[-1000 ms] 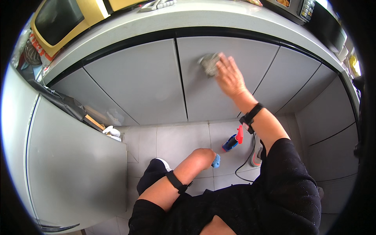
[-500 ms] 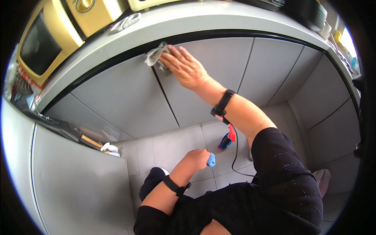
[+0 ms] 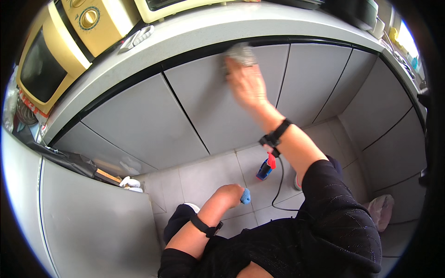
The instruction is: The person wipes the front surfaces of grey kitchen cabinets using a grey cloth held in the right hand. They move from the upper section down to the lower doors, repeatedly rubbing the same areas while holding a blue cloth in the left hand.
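Note:
A crumpled grey striped cloth (image 3: pixel 242 54) lies under the fingers of my right hand (image 3: pixel 249 87), which presses it against the top of a grey cabinet door (image 3: pixel 218 102), just below the black strip. The hand and cloth are blurred by motion. Lower down, over the floor, my left hand (image 3: pixel 229 195) is closed round a small blue cloth (image 3: pixel 245 196), part of which sticks out of the fist. Between my arms a bottle (image 3: pixel 264 171) with a dark blue body and a red top stands on the floor.
Above the doors runs a white countertop (image 3: pixel 204 30) with a gold microwave (image 3: pixel 51 60) at the left and dark appliances at the right. A grey panel (image 3: pixel 92 213) stands close on my left. A black cable (image 3: pixel 278 190) hangs from my right wrist strap. A plastic bag (image 3: pixel 381 211) sits at the right.
My right hand has slid the grey cloth to the right along the top of the doors, away from the gap between them. My left hand has shifted slightly left and down, still gripping the blue cloth.

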Tool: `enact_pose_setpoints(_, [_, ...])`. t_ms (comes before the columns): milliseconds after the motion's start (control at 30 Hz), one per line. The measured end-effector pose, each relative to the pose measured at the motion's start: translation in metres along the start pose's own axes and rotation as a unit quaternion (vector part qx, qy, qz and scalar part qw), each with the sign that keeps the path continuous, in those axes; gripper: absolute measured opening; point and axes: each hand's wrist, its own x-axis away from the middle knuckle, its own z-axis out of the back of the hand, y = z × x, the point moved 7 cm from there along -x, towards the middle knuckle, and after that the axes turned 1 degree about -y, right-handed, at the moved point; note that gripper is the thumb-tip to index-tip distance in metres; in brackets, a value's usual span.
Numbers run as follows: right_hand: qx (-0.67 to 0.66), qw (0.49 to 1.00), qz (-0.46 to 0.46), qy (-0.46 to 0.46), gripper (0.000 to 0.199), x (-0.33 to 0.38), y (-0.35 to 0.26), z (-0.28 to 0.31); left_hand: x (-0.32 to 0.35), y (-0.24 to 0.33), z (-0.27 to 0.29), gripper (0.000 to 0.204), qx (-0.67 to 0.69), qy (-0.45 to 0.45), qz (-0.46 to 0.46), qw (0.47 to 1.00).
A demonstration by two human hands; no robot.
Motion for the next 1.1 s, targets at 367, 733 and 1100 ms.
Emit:
enact_pose_setpoints(367, [-0.067, 0.996, -0.052, 0.043, 0.055, 0.006, 0.061, 0.003, -0.009, 0.013, 0.012, 0.014, -0.011, 0.030, -0.017, 0.999])
enact_pose_setpoints(733, [-0.216, 0.967, 0.098, 0.089, 0.042, 0.075, -0.004, -0.004, -0.009, -0.004, 0.005, 0.017, 0.017, 0.005, 0.024, 1.000])
enact_pose_setpoints(1100, [-0.758, 0.358, -0.419, -0.348, 0.023, 0.283, -0.028, -0.031, 0.049, 0.023, -0.008, 0.025, 0.119, 0.121, 0.004, 0.985])
